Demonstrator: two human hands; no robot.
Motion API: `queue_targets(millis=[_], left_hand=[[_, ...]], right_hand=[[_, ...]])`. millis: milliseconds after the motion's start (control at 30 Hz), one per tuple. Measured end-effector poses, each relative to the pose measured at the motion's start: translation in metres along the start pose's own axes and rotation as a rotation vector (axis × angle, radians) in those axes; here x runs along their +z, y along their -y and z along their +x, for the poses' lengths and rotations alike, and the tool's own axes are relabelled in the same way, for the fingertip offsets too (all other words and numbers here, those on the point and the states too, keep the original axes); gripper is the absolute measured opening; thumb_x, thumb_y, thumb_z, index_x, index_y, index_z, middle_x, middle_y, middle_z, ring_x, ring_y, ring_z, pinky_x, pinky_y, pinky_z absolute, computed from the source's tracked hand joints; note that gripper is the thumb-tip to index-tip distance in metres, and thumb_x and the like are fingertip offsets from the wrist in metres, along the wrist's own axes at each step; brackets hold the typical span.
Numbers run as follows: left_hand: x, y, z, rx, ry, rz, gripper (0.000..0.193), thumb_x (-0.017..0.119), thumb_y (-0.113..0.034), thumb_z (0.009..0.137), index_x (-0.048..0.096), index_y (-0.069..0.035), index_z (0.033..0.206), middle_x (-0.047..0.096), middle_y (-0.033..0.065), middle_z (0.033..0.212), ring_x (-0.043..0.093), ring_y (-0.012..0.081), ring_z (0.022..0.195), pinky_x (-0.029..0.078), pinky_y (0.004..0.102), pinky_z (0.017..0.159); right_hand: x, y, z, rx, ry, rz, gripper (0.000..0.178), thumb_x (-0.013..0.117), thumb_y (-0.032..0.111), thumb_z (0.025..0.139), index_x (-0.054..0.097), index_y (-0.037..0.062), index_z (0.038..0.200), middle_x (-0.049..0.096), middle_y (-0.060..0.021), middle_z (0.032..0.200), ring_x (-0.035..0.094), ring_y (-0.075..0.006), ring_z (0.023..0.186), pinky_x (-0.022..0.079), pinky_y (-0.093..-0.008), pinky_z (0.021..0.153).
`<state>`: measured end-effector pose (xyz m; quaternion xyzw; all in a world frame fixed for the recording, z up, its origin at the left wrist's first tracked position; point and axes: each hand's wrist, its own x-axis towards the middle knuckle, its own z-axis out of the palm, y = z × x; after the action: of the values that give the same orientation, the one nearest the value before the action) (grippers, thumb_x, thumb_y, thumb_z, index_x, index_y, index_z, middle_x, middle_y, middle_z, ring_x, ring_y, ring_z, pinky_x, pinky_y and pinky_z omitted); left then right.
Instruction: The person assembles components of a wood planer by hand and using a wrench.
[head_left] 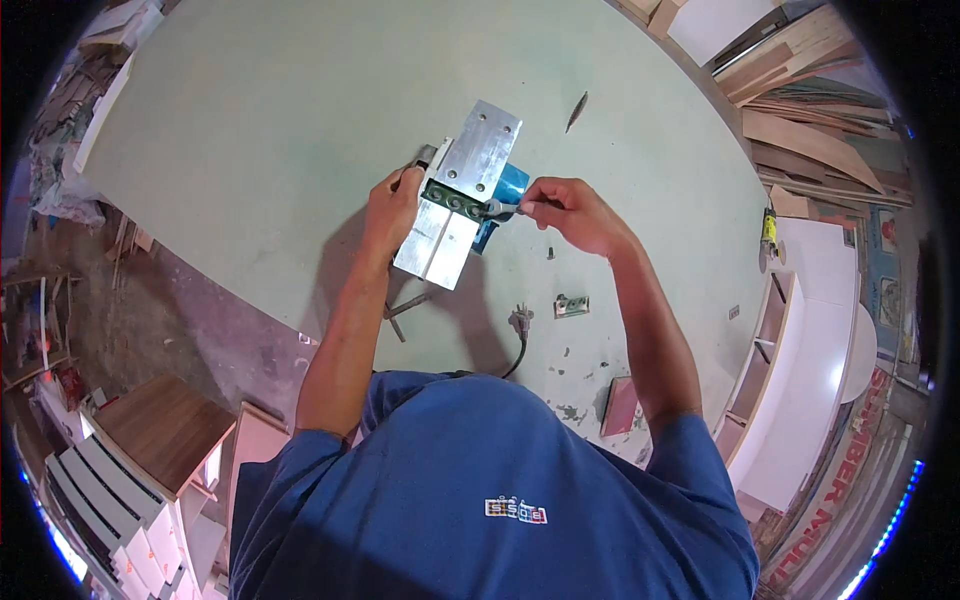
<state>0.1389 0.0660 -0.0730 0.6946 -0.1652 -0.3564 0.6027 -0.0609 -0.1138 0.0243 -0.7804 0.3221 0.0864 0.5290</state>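
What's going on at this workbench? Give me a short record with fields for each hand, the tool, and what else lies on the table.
Left hand: grips the left side of the power planer, holding it upturned
Right hand: holds a small wrench against the planer's middle
Power planer: metal sole facing up, blue body underneath
Table: pale green board
Also on table: power plug with black cord, small metal plate, dark sliver at the far side
Person: blue shirt, seen from above
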Motion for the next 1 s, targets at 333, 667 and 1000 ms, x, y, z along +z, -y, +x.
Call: queue_targets(millis=[333,667,1000], left_hand=[[0.0,-0.009,-0.005,-0.021,0.012,-0.025,0.037,0.056,-0.033,0.098,0.07,0.0,0.094,0.062,0.0017,0.076,0.055,0.0099,0.072,0.046,0.0298,0.067],[-0.003,-0.002,0.002,-0.071,0.021,-0.001,0.037,0.056,-0.034,0.097,0.07,0.001,0.096,0.062,0.0026,0.078,0.055,0.0109,0.072,0.046,0.0306,0.068],[-0.004,0.001,0.004,-0.072,0.032,-0.029,0.035,0.057,-0.032,0.097,0.069,0.001,0.091,0.061,0.0013,0.078,0.054,0.0108,0.073,0.045,0.0304,0.067]], right_hand=[[-0.016,0.023,0.033,-0.072,0.201,-0.191,0.014,0.068,0.017,0.097,0.073,0.0035,0.098,0.064,0.0007,0.079,0.054,-0.0099,0.075,0.045,-0.0279,0.072],[-0.023,0.049,0.062,-0.262,0.271,-0.55,0.016,0.067,0.016,0.096,0.074,0.0039,0.104,0.072,-0.006,0.088,0.061,-0.0171,0.082,0.05,-0.0348,0.079],[-0.025,0.053,0.071,-0.279,0.364,-0.539,0.016,0.069,0.018,0.096,0.073,0.0042,0.103,0.071,-0.0055,0.088,0.061,-0.0157,0.084,0.049,-0.034,0.08]])
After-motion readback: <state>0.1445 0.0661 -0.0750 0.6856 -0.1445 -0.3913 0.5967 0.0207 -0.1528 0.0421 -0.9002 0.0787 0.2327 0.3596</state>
